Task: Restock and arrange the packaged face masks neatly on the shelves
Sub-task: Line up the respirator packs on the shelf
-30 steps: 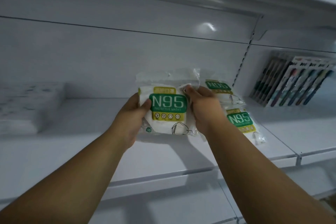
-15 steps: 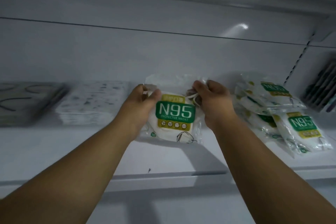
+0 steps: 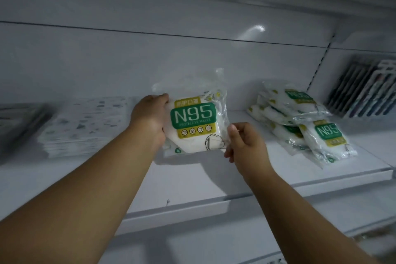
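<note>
1. Left hand (image 3: 150, 120) grips the left edge of the N95 mask pack (image 3: 194, 122), fingers wrapped behind it, thumb on the front. Pack stands upright, label facing out, over the middle of the shelf (image 3: 192, 180); its lower edge is at or just above the shelf surface, contact not certain.
2. Right hand (image 3: 244, 146) is half curled at the pack's lower right corner, fingertips touching or nearly touching the plastic. Cannot tell whether it actually pinches the wrapper.
3. Right of the hands: a loose heap of N95 packs (image 3: 300, 122), tilted and overlapping, not squared. Left: a flat stack of patterned mask packs (image 3: 85, 126), tidy. Far right: a rack of dark slim packaged items (image 3: 364, 96), blurred.
4. Judgement: step in hand is setting this pack down in the gap between stack and heap.
5. To do it well: steady the bottom corner with the right hand, seat the lower edge flat, keep the label forward and square to the shelf front, leave even gaps to both neighbours.
6. Risk: slippery soft wrapper; pack may slump forward once let go.
</note>
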A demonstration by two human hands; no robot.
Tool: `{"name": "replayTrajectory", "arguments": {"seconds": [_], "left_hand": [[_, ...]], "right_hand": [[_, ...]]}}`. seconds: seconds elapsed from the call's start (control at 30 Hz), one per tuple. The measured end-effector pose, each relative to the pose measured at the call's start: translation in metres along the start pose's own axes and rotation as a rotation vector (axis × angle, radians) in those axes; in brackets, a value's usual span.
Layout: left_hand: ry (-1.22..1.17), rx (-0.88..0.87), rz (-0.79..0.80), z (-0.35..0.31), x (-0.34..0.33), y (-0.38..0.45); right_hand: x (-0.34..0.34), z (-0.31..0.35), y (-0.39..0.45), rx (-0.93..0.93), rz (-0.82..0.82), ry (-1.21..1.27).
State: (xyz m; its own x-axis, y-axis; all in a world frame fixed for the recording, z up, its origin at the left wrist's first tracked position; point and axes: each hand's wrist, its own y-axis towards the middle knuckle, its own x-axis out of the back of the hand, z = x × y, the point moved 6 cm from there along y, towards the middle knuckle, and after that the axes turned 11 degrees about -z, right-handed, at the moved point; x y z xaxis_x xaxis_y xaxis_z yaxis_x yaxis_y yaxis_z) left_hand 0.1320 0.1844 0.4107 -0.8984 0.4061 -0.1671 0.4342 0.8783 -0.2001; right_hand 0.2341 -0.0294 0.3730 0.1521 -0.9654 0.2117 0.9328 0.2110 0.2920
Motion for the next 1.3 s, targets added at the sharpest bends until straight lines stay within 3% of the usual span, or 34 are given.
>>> {"name": "replayTrajectory", "arguments": {"seconds": [0.3, 0.53, 0.67, 0.77, 0.87, 1.0, 1.1, 1.2, 1.3], "left_hand": [[0.06, -0.06, -0.11, 0.003, -0.021, 0.017], [0.16, -0.104, -0.066, 0.012, -0.038, 0.036], [0.155, -0.139, -0.137, 0.004, -0.035, 0.054], [0.498, -0.449, -0.346, -0.008, -0.027, 0.044], [0.834, -0.816, -0.246, 0.001, -0.045, 0.013], [1.244, -0.801, 0.118, 0.046, -0.059, 0.009], [1.295, -0.783, 0.15, 0.055, -0.055, 0.015], [1.309, -0.808, 0.145, 0.056, -0.055, 0.019], [1.328, -0.838, 0.159, 0.057, -0.054, 0.019]], "right_hand": [[0.021, -0.009, 0.019, -0.041, 0.054, -0.031], [-0.022, -0.024, 0.062, -0.326, 0.27, 0.175], [-0.044, -0.034, 0.087, -0.33, 0.246, 0.066], [-0.059, -0.035, 0.1, -0.288, 0.291, -0.045], [-0.08, -0.035, 0.108, -0.25, 0.341, -0.089], [-0.094, -0.034, 0.115, -0.062, 0.369, -0.462], [-0.09, -0.022, 0.113, 0.267, 0.359, -0.701], [-0.099, -0.006, 0.1, 0.607, 0.46, -0.629], [-0.115, -0.001, 0.099, 0.577, 0.624, -0.583]]}}
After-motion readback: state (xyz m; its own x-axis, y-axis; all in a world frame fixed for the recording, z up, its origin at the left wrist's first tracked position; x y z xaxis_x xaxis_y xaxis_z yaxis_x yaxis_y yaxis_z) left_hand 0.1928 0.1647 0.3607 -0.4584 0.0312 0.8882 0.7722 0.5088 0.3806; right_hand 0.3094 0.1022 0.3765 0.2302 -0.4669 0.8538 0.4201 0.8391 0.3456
